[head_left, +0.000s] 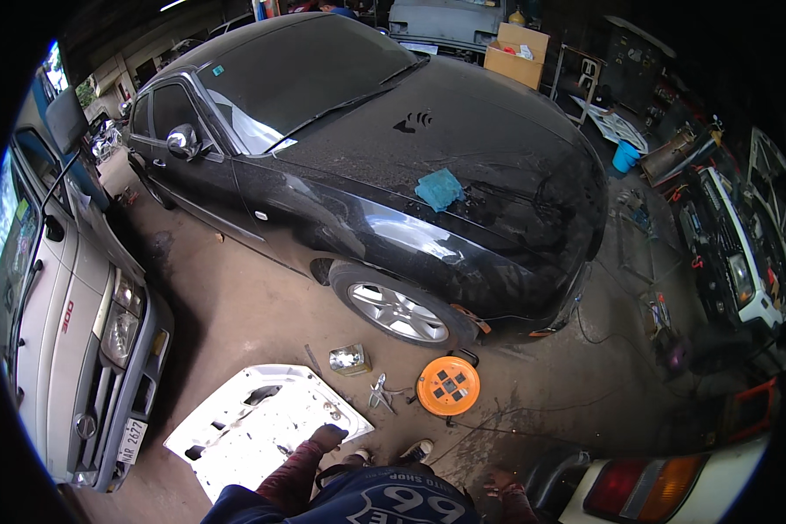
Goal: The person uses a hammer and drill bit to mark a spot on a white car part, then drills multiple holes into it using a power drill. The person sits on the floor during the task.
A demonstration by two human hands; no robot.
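A white car body panel with cut-out holes (pixel 262 424), perhaps a door, lies on the floor in front of me. My left hand (pixel 329 437) is over its near right edge; whether it touches the panel I cannot tell. Its fingers look curled, dark and small, and nothing shows in them. Low on my right side hangs my right hand (pixel 500 479), fingers apart and holding nothing. Beyond my shoes are a metal tool like locking pliers (pixel 380 393), an orange cable reel with sockets (pixel 448 386) and a shiny metal can (pixel 348 359).
A dusty black car (pixel 341 192) stands ahead, a blue cloth (pixel 439 189) on its hood. To the left is a silver van (pixel 79 349). A white car's tail light (pixel 642 486) is close at my right. Cables (pixel 533 409) cross the floor; car parts (pixel 734 244) crowd the right.
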